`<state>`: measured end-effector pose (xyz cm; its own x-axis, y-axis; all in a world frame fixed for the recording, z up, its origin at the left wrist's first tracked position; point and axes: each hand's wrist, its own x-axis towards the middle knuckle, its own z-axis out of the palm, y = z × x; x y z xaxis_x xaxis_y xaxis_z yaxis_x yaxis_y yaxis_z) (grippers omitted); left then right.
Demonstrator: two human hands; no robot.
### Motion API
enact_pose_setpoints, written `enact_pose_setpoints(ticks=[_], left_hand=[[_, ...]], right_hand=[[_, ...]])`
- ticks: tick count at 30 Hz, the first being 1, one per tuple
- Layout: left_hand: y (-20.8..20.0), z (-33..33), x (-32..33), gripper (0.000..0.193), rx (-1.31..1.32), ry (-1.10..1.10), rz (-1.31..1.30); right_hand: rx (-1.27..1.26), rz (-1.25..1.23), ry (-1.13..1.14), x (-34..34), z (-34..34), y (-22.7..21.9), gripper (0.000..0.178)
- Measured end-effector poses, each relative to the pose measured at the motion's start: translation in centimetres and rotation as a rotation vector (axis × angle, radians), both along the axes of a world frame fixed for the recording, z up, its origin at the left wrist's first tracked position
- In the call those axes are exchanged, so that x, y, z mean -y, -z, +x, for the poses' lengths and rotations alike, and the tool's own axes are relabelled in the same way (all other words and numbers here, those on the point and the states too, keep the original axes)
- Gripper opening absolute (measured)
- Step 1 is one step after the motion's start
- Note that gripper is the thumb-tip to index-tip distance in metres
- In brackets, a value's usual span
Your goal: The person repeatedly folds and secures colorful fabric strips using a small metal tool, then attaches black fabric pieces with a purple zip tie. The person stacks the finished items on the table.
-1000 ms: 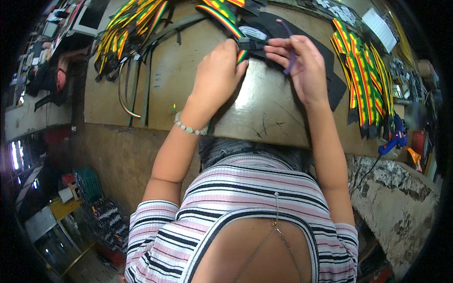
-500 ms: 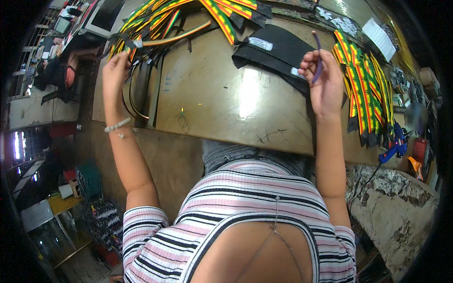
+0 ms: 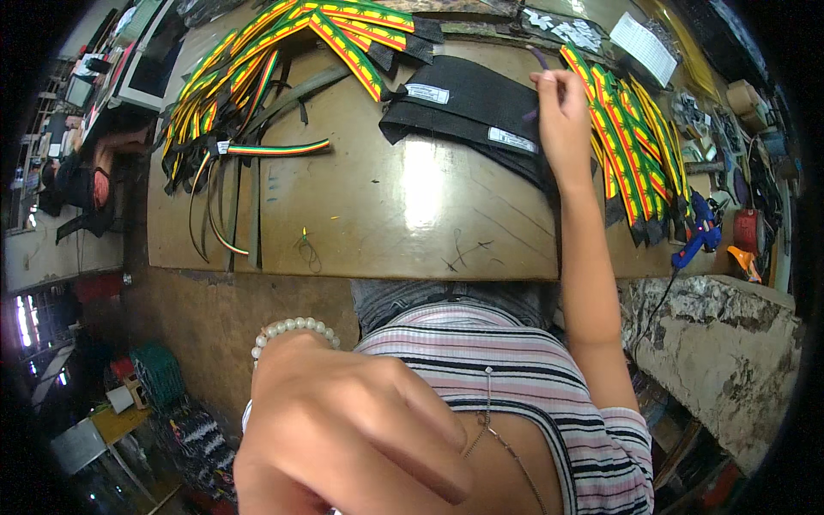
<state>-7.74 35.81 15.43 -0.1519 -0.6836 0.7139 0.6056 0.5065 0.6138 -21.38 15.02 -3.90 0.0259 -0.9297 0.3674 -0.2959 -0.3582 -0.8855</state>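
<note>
My left hand, with a pearl bracelet at its wrist, is raised close in front of my chest. Its fingers are curled, and whatever they may hold is hidden. At the table's right side my right hand pinches a thin, curved purple strip. That hand is over the right end of black fabric bands with white labels. A green, yellow and red striped strap with a white tag lies at the left of the table.
Bundles of striped straps lie at the far left, more straps at the right. A blue glue gun with a cord rests at the right edge, near an orange tool. White pieces and a paper sheet are farther back.
My left hand has let go of the tagged strap and come up toward me. The strap now lies on the table. My right hand has turned, still with the purple strip.
</note>
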Motion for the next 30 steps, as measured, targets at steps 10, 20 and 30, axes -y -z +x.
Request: enact_pose_setpoints(ticks=[10, 20, 30], left_hand=[[0.8, 1.2, -3.4, 0.022, -0.036, 0.352, 0.192], [16.7, 6.9, 6.0, 0.052, 0.995, -1.070, 0.268], [17.5, 8.1, 2.9, 0.059, 1.668, -0.968, 0.147]], right_hand=[[-0.451, -0.121, -0.051, 1.1, 3.6, 1.3, 0.029], [-0.234, -0.066, -0.099, -1.6, 0.2, 1.6, 0.029], [-0.295, -0.043, -0.094, -1.0, -0.6, 1.7, 0.028]])
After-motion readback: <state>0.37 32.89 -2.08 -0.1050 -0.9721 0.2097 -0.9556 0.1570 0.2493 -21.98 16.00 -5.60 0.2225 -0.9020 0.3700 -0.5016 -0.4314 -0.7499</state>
